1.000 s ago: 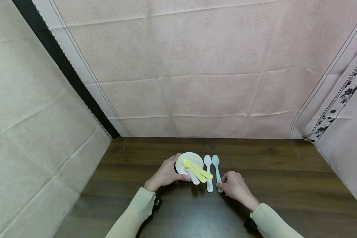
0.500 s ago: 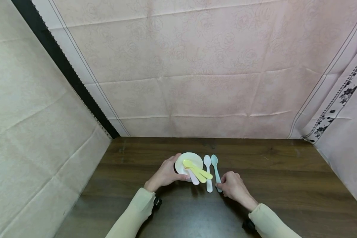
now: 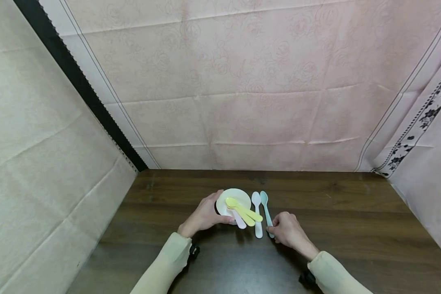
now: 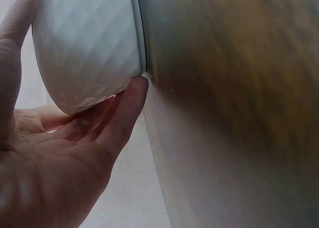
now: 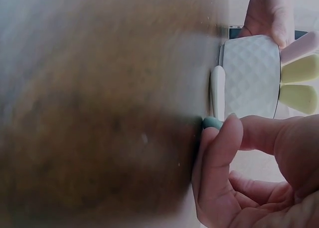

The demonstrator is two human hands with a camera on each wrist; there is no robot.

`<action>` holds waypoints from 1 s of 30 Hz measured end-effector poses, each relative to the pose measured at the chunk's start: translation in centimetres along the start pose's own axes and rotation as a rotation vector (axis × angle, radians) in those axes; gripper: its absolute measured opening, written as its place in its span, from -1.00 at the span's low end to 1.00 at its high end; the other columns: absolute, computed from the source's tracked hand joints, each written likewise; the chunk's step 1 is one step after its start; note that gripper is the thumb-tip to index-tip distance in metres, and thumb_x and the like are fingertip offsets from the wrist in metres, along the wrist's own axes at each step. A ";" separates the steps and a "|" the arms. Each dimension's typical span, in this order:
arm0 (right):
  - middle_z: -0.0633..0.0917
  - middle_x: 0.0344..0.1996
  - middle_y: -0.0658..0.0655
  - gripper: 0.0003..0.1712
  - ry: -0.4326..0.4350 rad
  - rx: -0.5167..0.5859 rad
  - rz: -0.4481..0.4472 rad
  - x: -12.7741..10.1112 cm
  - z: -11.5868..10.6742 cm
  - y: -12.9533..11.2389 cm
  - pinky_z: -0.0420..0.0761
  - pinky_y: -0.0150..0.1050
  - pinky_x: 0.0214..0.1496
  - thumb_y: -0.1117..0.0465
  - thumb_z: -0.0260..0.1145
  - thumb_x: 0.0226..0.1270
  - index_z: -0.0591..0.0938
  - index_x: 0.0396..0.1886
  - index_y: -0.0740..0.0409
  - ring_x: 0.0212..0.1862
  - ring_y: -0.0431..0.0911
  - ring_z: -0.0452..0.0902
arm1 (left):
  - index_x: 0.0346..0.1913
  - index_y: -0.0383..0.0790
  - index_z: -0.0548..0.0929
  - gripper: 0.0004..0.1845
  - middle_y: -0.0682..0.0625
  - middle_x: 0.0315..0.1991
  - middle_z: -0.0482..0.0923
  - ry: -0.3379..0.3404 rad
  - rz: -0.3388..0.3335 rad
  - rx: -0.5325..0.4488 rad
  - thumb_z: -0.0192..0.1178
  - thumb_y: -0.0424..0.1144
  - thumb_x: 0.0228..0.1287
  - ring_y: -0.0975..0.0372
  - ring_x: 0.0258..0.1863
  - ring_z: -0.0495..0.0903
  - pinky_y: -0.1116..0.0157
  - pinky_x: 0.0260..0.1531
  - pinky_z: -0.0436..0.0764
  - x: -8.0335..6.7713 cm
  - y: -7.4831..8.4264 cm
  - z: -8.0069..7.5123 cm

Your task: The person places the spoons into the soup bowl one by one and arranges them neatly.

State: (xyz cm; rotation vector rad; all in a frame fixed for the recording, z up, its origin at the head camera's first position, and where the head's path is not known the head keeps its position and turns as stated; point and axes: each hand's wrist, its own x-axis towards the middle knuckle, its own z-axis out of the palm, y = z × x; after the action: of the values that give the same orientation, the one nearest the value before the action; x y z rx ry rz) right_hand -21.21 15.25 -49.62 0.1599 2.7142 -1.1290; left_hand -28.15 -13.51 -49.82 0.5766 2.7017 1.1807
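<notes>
A white bowl (image 3: 239, 195) stands on the dark wooden table (image 3: 353, 220) with two yellow spoons (image 3: 242, 209) and a pink spoon (image 3: 239, 222) leaning out of it. My left hand (image 3: 206, 214) grips the bowl (image 4: 84, 48) from the left, fingers curled round its wall. A white spoon (image 3: 257, 216) and a teal spoon (image 3: 266, 210) lie side by side just right of the bowl. My right hand (image 3: 287, 229) pinches the near end of the teal spoon (image 5: 212, 122) against the table. The bowl (image 5: 251, 76) shows behind it in the right wrist view.
Pink patterned cloth (image 3: 250, 81) hangs behind the table and along both sides. Bare tabletop stretches to the right and toward the back edge. Pale sleeves cover both forearms.
The teal spoon's bowl end has swung slightly left, closer to the white spoon. My right hand has edged a little left with it. The left hand and bowl have stayed put.
</notes>
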 end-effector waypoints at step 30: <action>0.73 -0.57 0.09 -0.84 -0.008 0.193 0.042 0.0 -0.7 1.1 0.63 -0.27 -0.46 0.31 0.51 0.43 0.74 -0.38 0.25 -0.59 -0.16 0.64 | 0.67 -0.35 0.31 0.22 -0.32 0.61 0.41 0.004 -0.005 0.021 0.74 0.08 0.05 -0.17 0.58 0.45 -0.18 0.55 0.48 0.0 0.2 -0.1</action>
State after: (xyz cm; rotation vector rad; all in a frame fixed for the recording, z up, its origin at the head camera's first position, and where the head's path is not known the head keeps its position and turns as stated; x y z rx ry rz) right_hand -21.12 16.51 -49.95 0.2382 2.5782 -1.3751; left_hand -28.11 -13.46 -49.64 0.5707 2.7207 1.1551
